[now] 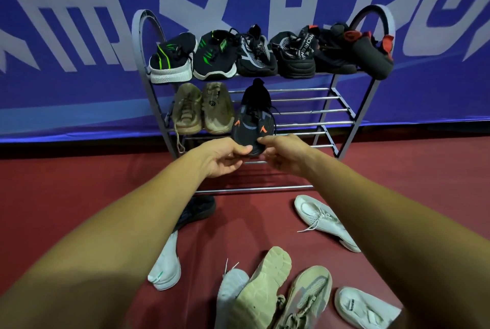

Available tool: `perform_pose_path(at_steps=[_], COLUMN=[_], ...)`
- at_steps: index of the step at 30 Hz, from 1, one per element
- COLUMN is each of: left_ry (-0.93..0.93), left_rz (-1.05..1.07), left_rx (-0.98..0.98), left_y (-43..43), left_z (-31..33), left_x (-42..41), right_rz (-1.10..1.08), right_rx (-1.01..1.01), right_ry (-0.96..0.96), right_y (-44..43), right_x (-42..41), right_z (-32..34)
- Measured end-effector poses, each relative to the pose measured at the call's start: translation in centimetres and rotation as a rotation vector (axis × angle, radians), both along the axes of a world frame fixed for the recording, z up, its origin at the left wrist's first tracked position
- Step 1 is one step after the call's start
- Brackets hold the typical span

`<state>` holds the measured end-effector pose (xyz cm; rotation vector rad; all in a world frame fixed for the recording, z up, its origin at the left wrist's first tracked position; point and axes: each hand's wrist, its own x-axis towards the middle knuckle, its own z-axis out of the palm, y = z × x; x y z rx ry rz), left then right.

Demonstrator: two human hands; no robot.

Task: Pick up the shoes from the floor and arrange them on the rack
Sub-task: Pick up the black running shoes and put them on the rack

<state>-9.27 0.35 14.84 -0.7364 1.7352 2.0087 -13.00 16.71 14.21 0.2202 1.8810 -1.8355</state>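
Closest to you, loose shoes lie on the red floor (79,169): a beige shoe (265,283) flipped sole-up, its upright mate (307,299) just beside it, white ones around them, and a dark shoe (196,209) partly hidden under your left forearm. Further out, your left hand (225,156) and right hand (286,151) meet at the near tip of the black shoe (252,122) with orange marks; each pinches that tip between thumb and fingers, one from either side, and neither hand is nearer than the other. The shoe lies straight ahead of your grip; its long axis runs away from you, toe at your fingers, collar toward the wall, body over the middle shelf of the rack (318,110). Whether the sole already bears on the rails I cannot tell. The tan pair (201,108) sits just beside it on its left; bare rails lie to its right. So I judge the placing move should go forward along that axis, parallel to the tan pair. Above, a row of dark shoes (254,55) fills the top shelf; behind all stands a blue banner (66,77).
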Motion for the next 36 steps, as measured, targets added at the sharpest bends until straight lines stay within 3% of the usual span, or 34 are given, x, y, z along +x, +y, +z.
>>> perform_pose_path(at_steps=[8,18,36], left_ry=[0.079,0.102,0.097], left_rz=[0.101,0.084,0.229], left_rx=[0.077,-0.055,0.092], left_y=[1.2,0.3,0.6], left_z=[-0.4,-2.0,-3.2], left_x=[-1.8,-3.4,-6.7], right_rz=[-0.158,-0.268,-0.322], right_rx=[-0.160,-0.189,-0.234], right_ry=[0.020,-0.068,-0.002], right_y=[-1.2,-2.5,-3.2], right_x=[-2.8,-5.3,-8.6], right_z=[-0.6,-2.6,-4.2])
